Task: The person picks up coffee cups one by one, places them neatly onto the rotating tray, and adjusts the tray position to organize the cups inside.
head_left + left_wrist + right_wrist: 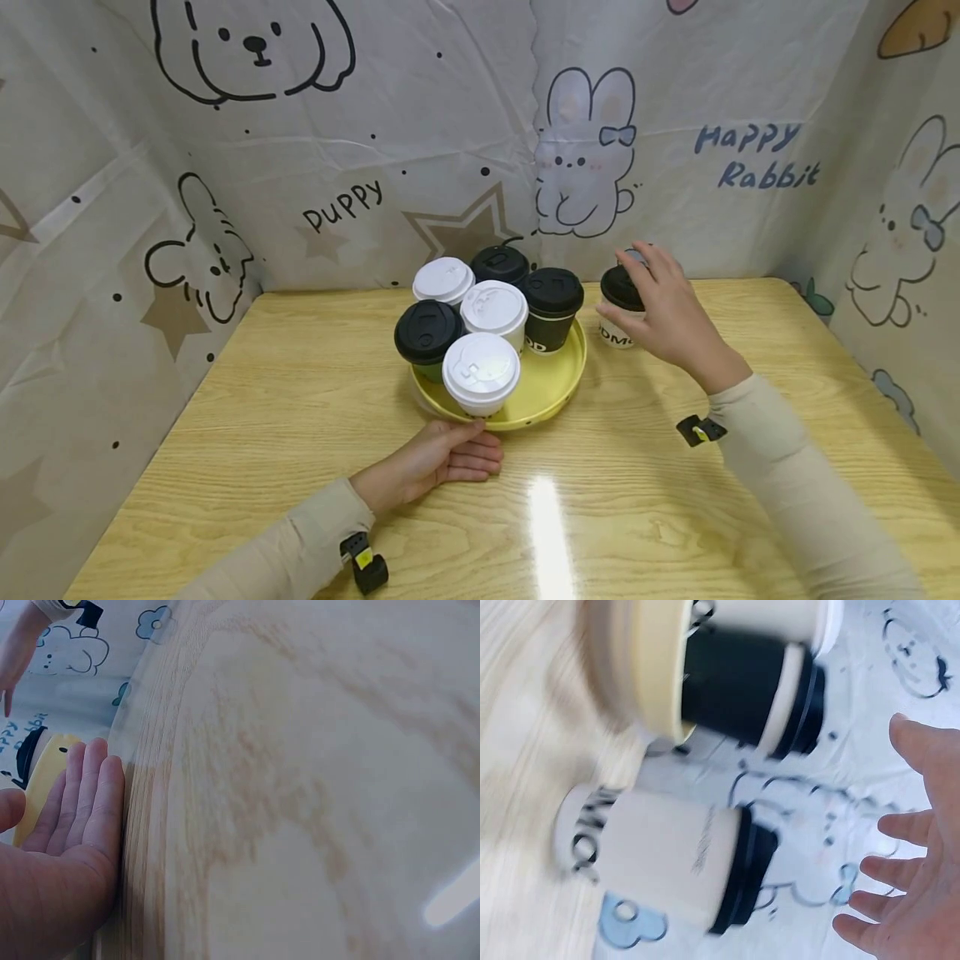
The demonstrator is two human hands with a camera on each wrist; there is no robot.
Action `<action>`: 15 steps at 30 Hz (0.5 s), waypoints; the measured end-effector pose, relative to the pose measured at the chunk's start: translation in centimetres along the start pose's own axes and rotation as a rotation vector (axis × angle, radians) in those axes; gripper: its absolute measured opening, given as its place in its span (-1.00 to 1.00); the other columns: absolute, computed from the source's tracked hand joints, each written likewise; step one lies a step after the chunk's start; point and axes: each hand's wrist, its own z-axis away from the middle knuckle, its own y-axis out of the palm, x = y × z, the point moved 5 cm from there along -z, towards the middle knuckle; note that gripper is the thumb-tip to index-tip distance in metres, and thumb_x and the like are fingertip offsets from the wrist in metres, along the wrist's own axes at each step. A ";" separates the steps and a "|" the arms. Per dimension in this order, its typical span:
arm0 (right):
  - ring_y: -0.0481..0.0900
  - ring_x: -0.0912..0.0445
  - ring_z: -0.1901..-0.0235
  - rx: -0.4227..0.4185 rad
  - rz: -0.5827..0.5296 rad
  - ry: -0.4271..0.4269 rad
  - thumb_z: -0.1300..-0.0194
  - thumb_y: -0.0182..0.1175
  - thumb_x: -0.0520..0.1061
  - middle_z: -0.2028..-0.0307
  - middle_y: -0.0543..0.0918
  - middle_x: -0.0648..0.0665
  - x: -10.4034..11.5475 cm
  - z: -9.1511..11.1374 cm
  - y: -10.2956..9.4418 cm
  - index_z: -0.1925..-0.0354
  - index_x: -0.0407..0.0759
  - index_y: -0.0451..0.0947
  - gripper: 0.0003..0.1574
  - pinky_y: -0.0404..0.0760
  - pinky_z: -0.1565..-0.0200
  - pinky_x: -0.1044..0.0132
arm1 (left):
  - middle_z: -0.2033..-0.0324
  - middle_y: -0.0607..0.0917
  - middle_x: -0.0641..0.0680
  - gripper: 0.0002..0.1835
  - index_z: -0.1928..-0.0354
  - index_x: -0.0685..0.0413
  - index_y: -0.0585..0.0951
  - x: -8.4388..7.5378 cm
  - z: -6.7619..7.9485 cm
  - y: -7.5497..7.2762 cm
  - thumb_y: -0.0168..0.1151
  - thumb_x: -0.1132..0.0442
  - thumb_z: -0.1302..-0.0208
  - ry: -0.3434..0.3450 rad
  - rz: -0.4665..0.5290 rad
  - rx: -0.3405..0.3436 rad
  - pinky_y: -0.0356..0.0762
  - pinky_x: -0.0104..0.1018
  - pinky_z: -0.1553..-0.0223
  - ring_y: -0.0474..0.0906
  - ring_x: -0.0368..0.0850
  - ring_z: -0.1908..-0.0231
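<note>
A round yellow tray (551,392) holds several lidded paper coffee cups, among them a white-lidded cup (482,371) in front and a dark cup (553,312) with a black lid at the right. My left hand (442,462) lies at the tray's front edge, palm turned up and fingers straight, thumb right at the rim. To the right of the tray, a white cup (664,855) with a black lid stands upright on the table. My right hand (667,321) has its fingers spread beside that cup's lid; the right wrist view shows a gap between them.
The wooden table (300,400) is enclosed at the back and sides by a printed cloth (450,108) with cartoon animals. A black-lidded cup (429,333) stands at the tray's left edge. Bands with small black devices sit on both wrists.
</note>
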 end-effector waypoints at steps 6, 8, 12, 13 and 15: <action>-0.07 -0.34 -0.40 0.070 0.022 0.090 -0.29 0.21 0.19 -0.43 0.01 -0.40 -2.9 -0.2 0.8 -0.45 -0.20 0.07 -0.03 0.07 -0.30 -0.34 | 0.18 0.72 0.22 -0.44 -0.07 0.49 0.50 -0.1 0.0 0.0 0.05 0.01 -0.42 0.000 -0.003 -0.004 0.62 -0.17 0.02 0.70 -0.06 0.16; -0.09 -0.36 -0.40 0.095 0.011 0.121 -0.29 0.20 0.20 -0.43 -0.01 -0.40 -3.8 -0.2 1.1 -0.46 -0.19 0.04 -0.01 0.05 -0.29 -0.37 | 0.18 0.72 0.21 -0.44 -0.07 0.49 0.50 -0.1 0.0 0.0 0.05 0.01 -0.42 0.001 -0.002 -0.003 0.62 -0.17 0.02 0.70 -0.06 0.17; -0.13 -0.39 -0.40 0.152 -0.052 0.189 -0.29 0.18 0.24 -0.45 -0.07 -0.41 -5.2 -0.3 1.6 -0.48 -0.16 -0.03 0.04 0.03 -0.26 -0.43 | 0.18 0.73 0.20 -0.44 -0.07 0.48 0.50 -0.1 0.0 0.1 0.06 0.00 -0.42 -0.003 -0.001 -0.005 0.63 -0.17 0.02 0.70 -0.07 0.18; -0.15 -0.39 -0.40 0.165 -0.070 0.204 -0.28 0.18 0.25 -0.45 -0.09 -0.41 -5.5 -0.4 1.8 -0.49 -0.16 -0.05 0.06 0.03 -0.25 -0.44 | 0.18 0.73 0.20 -0.44 -0.07 0.48 0.50 -0.1 0.0 0.1 0.06 0.00 -0.42 -0.005 -0.001 -0.005 0.63 -0.17 0.03 0.70 -0.07 0.18; -0.16 -0.40 -0.40 0.186 -0.097 0.229 -0.27 0.17 0.28 -0.46 -0.12 -0.41 -6.0 -0.5 2.1 -0.50 -0.14 -0.08 0.09 0.03 -0.25 -0.45 | 0.18 0.73 0.20 -0.44 -0.07 0.48 0.50 -0.1 0.1 0.0 0.06 0.00 -0.42 -0.006 0.000 -0.007 0.63 -0.17 0.03 0.70 -0.07 0.18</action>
